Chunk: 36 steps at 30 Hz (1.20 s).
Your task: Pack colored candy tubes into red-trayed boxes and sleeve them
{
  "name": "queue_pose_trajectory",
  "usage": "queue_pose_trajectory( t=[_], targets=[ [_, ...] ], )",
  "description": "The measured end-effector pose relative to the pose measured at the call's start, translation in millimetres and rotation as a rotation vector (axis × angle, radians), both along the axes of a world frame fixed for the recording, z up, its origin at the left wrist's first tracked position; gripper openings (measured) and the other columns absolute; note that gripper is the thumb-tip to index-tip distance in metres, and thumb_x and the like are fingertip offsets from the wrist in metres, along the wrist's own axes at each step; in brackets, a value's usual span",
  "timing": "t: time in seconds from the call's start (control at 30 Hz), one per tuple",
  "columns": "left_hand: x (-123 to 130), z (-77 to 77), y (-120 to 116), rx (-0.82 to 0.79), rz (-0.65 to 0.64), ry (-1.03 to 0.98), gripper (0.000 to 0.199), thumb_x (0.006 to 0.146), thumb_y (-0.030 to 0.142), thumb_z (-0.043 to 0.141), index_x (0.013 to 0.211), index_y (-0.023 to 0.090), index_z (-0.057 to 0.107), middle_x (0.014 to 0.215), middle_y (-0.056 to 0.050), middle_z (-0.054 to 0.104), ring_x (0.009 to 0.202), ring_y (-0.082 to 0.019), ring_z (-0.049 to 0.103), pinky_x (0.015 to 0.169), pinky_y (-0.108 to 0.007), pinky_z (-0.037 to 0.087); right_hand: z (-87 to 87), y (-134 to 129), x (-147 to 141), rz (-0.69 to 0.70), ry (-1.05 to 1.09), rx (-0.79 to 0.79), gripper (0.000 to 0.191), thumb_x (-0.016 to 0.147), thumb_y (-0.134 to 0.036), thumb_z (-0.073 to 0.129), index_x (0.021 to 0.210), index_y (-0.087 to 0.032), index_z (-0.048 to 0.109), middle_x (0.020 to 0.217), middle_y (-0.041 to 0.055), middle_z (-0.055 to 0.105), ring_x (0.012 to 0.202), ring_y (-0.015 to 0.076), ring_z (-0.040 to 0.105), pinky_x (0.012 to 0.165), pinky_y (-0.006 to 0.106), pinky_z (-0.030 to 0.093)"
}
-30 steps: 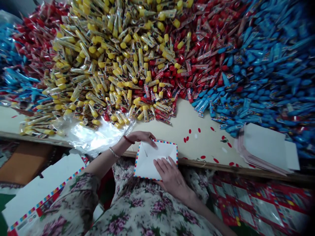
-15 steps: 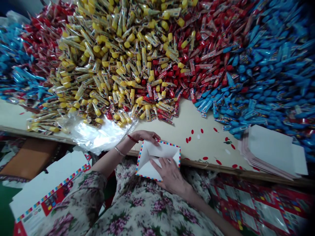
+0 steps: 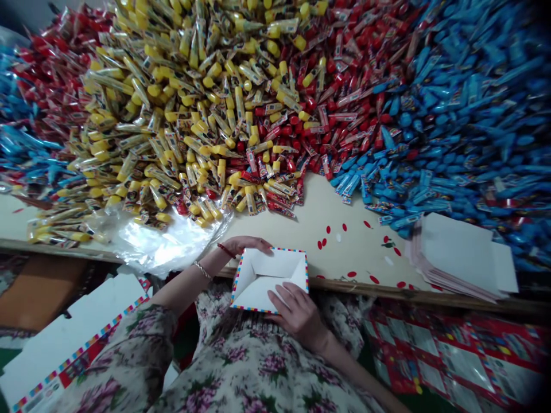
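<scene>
A white paper box (image 3: 269,289) with a striped, coloured rim is held at the table's front edge, its inside facing up. My left hand (image 3: 252,245) grips its far left edge, with the fingertips over the rim. Across the near right side lies my right hand (image 3: 297,310), its fingers resting on the white inner face and its thumb under the near edge. Just left of the box, a clear plastic bag (image 3: 159,238) sits on the table. Beyond are heaps of yellow (image 3: 172,115), red (image 3: 340,74) and blue (image 3: 465,115) tubes.
A stack of white cards (image 3: 458,252) stands at the table's right front. Small red ovals (image 3: 328,229) are scattered on the tabletop (image 3: 301,229). White printed card sheets (image 3: 77,338) lie at lower left beside a brown box (image 3: 38,289). Red printed packs (image 3: 447,355) show at lower right.
The fingers of my right hand have drawn back toward the box's near right side, and the inside of the box shows more openly. The view has shifted slightly right.
</scene>
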<state>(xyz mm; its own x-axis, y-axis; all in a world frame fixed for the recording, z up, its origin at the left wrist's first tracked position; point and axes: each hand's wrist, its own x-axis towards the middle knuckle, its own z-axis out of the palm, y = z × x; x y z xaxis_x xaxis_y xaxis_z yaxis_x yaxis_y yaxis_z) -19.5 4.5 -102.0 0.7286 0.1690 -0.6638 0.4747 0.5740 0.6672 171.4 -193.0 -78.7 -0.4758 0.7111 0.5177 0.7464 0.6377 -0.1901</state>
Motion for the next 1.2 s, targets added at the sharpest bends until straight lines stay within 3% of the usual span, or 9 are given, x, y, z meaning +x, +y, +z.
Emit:
queue_pose_trajectory(
  t=[0.1, 0.2, 0.37, 0.53, 0.8, 1.0, 1.2],
  targets=[
    [-8, -2.1, -1, 0.067, 0.035, 0.086, 0.037, 0.065, 0.042, 0.074, 0.096, 0.021, 0.071, 0.097, -0.001, 0.073, 0.087, -0.017, 0.065, 0.074, -0.02, 0.05, -0.2, -2, 5, -0.003, 0.051, 0.058, 0.036, 0.089, -0.046, 0.055, 0.114, -0.022, 0.065, 0.106, 0.0072, 0.067, 0.108, 0.0205, 0.053, 0.104, 0.041, 0.035],
    [-16, 5.0, 0, 0.088, -0.014, 0.139, 0.036, 0.067, 0.043, 0.073, 0.098, 0.024, 0.071, 0.098, 0.001, 0.073, 0.094, -0.017, 0.065, 0.074, -0.019, 0.05, -1.0, -5, 10, 0.043, 0.043, 0.063, 0.033, 0.088, -0.042, 0.058, 0.114, -0.022, 0.065, 0.103, 0.0065, 0.067, 0.105, 0.0184, 0.054, 0.103, 0.04, 0.035],
    [-16, 16.3, -10, -0.17, -0.081, 0.144, 0.041, 0.065, 0.051, 0.073, 0.091, 0.018, 0.072, 0.083, -0.005, 0.074, 0.084, -0.021, 0.068, 0.069, -0.024, 0.053, -2.1, -10, 15, 0.113, 0.032, 0.06, 0.029, 0.091, -0.036, 0.054, 0.116, -0.025, 0.064, 0.104, 0.0054, 0.067, 0.105, 0.0174, 0.054, 0.1, 0.038, 0.038],
    [-10, 14.7, -24, -0.281, -0.004, 0.096, 0.043, 0.061, 0.048, 0.077, 0.09, 0.016, 0.071, 0.081, -0.006, 0.073, 0.077, -0.021, 0.069, 0.068, -0.025, 0.054, -3.8, -17, 23, 0.157, 0.043, 0.075, 0.031, 0.086, -0.029, 0.063, 0.117, -0.023, 0.063, 0.102, 0.0047, 0.066, 0.103, 0.0162, 0.053, 0.099, 0.036, 0.04],
    [-9, 12.6, -24, -0.323, 0.027, 0.158, 0.037, 0.061, 0.042, 0.077, 0.087, 0.016, 0.071, 0.082, -0.005, 0.074, 0.073, -0.018, 0.068, 0.069, -0.024, 0.054, -0.4, -16, 22, 0.154, 0.053, 0.064, 0.029, 0.087, -0.032, 0.062, 0.114, -0.025, 0.064, 0.1, 0.0039, 0.066, 0.102, 0.0163, 0.053, 0.096, 0.035, 0.038],
    [-15, 8.9, -32, -0.341, 0.117, 0.098, 0.034, 0.063, 0.037, 0.075, 0.087, 0.014, 0.071, 0.083, -0.004, 0.075, 0.07, -0.017, 0.069, 0.068, -0.024, 0.055, 12.2, -13, 14, 0.074, -0.246, -0.105, 0.05, 0.089, -0.02, 0.05, 0.138, -0.025, 0.046, 0.129, 0.0075, 0.056, 0.113, 0.0219, 0.047, 0.093, 0.038, 0.034],
    [-20, 6.1, -38, -0.391, 0.23, 0.113, 0.03, 0.066, 0.03, 0.074, 0.089, 0.012, 0.071, 0.084, -0.006, 0.074, 0.066, -0.016, 0.068, 0.065, -0.022, 0.053, 9.4, -17, 19, 0.118, -0.098, 0.026, 0.041, 0.089, -0.017, 0.053, 0.129, -0.026, 0.055, 0.108, 0.0058, 0.063, 0.104, 0.0186, 0.052, 0.095, 0.035, 0.037]
  ],
)
